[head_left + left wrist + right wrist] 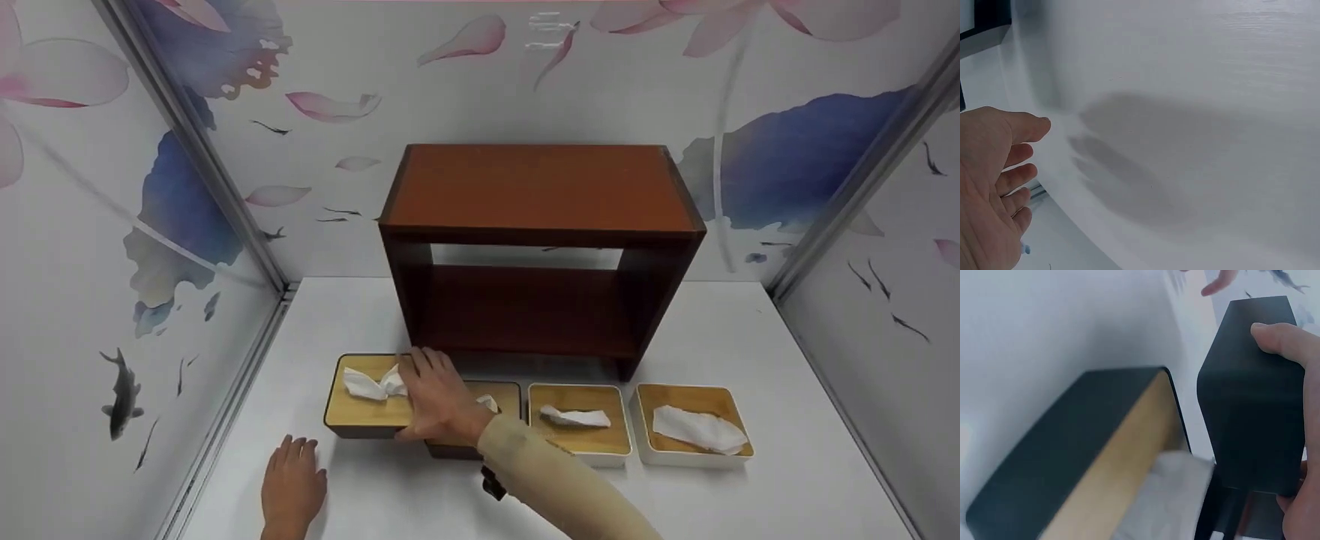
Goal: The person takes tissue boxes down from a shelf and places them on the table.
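Note:
My right hand (439, 397) grips a black tissue box (357, 412) with a wooden lid by its right end. In the right wrist view the thumb (1278, 340) lies on one side of this box, fingers partly hidden on the other. White tissue sticks out of its lid. Beside it, partly covered by my hand and forearm, stands a second black tissue box (506, 396); its lid and tissue show in the right wrist view. My left hand (294, 480) holds nothing and stays left of the boxes, low over the white table, its fingers relaxed.
Two white tissue boxes with wooden lids, one in the middle (568, 442) and one at the right (694, 397), continue the row. Behind the boxes stands a brown wooden shelf (540, 187) with an open compartment. Printed panels (337, 157) enclose the table at the back and sides.

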`<state>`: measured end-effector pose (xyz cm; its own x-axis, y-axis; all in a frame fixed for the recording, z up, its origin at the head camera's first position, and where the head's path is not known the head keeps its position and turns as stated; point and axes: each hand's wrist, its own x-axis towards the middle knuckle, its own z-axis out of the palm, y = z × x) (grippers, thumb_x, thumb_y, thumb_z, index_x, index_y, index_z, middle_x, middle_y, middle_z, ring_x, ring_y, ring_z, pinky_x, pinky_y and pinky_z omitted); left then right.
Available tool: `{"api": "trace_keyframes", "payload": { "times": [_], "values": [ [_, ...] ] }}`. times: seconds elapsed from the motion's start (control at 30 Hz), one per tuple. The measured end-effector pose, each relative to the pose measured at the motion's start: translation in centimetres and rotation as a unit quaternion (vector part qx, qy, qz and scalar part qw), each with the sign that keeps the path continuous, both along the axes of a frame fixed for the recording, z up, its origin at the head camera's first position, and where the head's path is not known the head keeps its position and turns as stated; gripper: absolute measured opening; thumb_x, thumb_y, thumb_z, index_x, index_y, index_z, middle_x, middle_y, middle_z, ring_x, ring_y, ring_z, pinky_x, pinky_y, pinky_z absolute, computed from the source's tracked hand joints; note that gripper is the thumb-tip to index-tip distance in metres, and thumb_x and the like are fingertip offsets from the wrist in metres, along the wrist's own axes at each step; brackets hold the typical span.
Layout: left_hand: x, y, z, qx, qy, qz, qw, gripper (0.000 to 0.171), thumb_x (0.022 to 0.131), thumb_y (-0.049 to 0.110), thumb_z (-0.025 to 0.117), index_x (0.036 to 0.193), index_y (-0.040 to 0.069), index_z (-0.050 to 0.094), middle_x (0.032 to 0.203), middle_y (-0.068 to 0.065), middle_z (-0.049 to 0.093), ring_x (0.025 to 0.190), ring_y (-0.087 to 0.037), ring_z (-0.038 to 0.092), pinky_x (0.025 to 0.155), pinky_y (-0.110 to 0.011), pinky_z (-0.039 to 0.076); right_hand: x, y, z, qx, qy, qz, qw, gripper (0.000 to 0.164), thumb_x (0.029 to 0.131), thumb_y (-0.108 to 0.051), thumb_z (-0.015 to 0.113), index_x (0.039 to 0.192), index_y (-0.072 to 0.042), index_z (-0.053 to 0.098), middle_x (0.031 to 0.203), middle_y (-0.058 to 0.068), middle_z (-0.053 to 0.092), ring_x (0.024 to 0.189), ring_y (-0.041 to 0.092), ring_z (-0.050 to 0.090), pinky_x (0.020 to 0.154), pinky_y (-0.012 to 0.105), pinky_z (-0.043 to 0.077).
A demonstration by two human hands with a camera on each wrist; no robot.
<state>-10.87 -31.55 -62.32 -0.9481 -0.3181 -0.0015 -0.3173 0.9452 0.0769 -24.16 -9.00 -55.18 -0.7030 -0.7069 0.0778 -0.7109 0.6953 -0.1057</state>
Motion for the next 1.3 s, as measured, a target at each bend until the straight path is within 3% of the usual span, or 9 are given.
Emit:
{"api": "trace_keyframes", "payload": {
  "times": [0.33,0.63,0.8,1.0,1.13,1.3],
  "values": [
    [1.2,0.3,0.2,0.024,0.006,0.003,0.9997,0.047,0.082,0.011,0.073,0.123,-0.005,0.058,0.131,-0.026,0.055,0.135,-0.046,0.039,0.117,-0.055,0.029,1.1,-1.9,-2.5,0.032,0.021,-0.013,0.999,0.124,0.060,-0.081,0.069,0.154,-0.014,0.023,0.153,0.009,0.033,0.143,0.027,0.032,0.119,0.042,0.031],
    [1.8,0.2,-0.1,0.028,-0.013,0.002,0.9995,0.046,0.083,0.013,0.072,0.123,-0.005,0.057,0.132,-0.026,0.055,0.136,-0.046,0.038,0.117,-0.056,0.029,1.9,-2.7,-4.7,0.077,0.045,-0.021,0.996,0.122,0.058,-0.083,0.067,0.152,-0.016,0.028,0.150,0.008,0.037,0.140,0.024,0.036,0.118,0.038,0.033],
    [1.9,0.5,-0.3,0.026,-0.016,-0.002,0.9995,0.046,0.083,0.012,0.073,0.123,-0.004,0.058,0.131,-0.025,0.055,0.136,-0.045,0.038,0.118,-0.055,0.028,2.4,-2.9,-5.7,0.079,0.039,-0.025,0.996,0.121,0.058,-0.084,0.067,0.151,-0.016,0.030,0.147,0.007,0.039,0.138,0.023,0.038,0.117,0.038,0.034],
    [2.4,0.6,-0.3,0.026,0.005,-0.008,0.9996,0.046,0.081,0.011,0.074,0.122,-0.005,0.059,0.130,-0.024,0.057,0.136,-0.044,0.040,0.117,-0.055,0.029,2.5,-2.5,-6.8,0.068,0.030,-0.029,0.997,0.122,0.056,-0.083,0.070,0.150,-0.015,0.032,0.146,0.008,0.040,0.137,0.024,0.039,0.117,0.038,0.034],
    [2.2,0.6,-0.2,0.025,0.012,-0.013,0.9995,0.045,0.081,0.010,0.073,0.121,-0.004,0.060,0.129,-0.024,0.057,0.135,-0.044,0.040,0.117,-0.055,0.030,2.4,-2.2,-6.9,0.065,0.029,-0.030,0.997,0.123,0.056,-0.083,0.071,0.150,-0.014,0.032,0.149,0.011,0.040,0.141,0.025,0.038,0.120,0.039,0.030],
    [1.5,0.5,-0.1,0.020,-0.001,-0.013,0.9997,0.045,0.082,0.012,0.073,0.123,-0.004,0.059,0.131,-0.024,0.056,0.136,-0.044,0.039,0.117,-0.055,0.029,2.3,-2.1,-6.0,0.078,0.000,-0.034,0.996,0.129,0.056,-0.086,0.066,0.153,-0.011,0.025,0.157,0.014,0.032,0.147,0.027,0.030,0.124,0.041,0.023]
  ]
}}
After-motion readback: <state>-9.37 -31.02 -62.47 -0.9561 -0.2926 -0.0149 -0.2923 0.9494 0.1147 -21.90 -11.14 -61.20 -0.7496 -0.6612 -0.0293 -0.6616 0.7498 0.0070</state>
